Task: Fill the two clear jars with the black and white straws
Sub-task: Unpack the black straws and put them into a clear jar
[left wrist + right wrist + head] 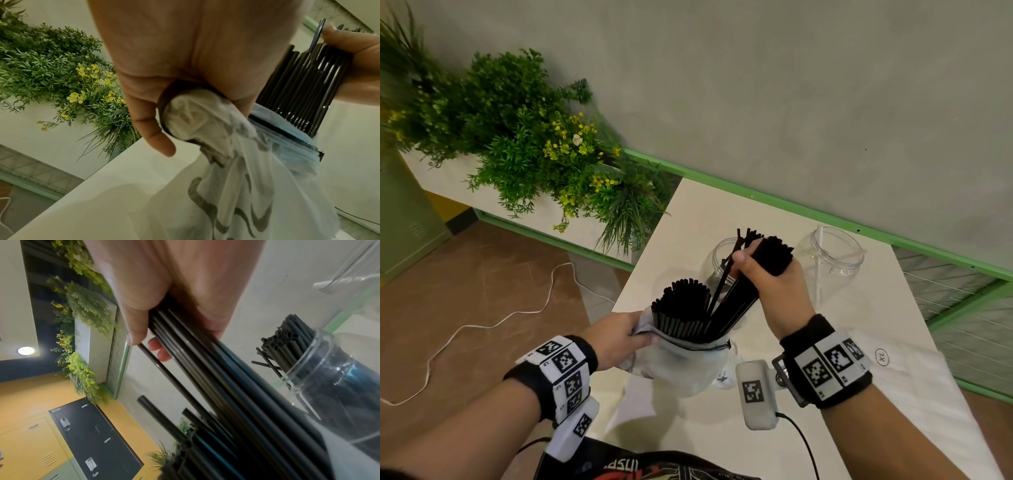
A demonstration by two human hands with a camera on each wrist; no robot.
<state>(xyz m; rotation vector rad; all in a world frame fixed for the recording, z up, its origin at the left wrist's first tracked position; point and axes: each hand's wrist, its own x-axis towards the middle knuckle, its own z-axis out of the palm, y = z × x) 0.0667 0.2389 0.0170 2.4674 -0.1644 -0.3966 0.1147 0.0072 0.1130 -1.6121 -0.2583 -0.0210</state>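
On the white table (pixel 688 212) my left hand (pixel 619 337) grips the rim of a frosted zip bag (pixel 681 366) that stands full of black straws (pixel 681 305). My right hand (pixel 770 277) grips a thick bundle of black straws (pixel 774 255), whose lower ends are still inside the bag's mouth. Just behind the bundle stands the left clear jar (pixel 714 263) with black straws in it (pixel 287 337). The right clear jar (pixel 832 260) holds only a couple of white straws. In the left wrist view the bag (pixel 195 116) is bunched in my left hand (pixel 185 56).
A flat white bag marked XL (pixel 883 356) lies on the table by my right wrist. A planter of green plants (pixel 524 137) stands left of the table. A white cable (pixel 482 325) runs over the floor. A green rail (pixel 791 205) and grey wall close the far side.
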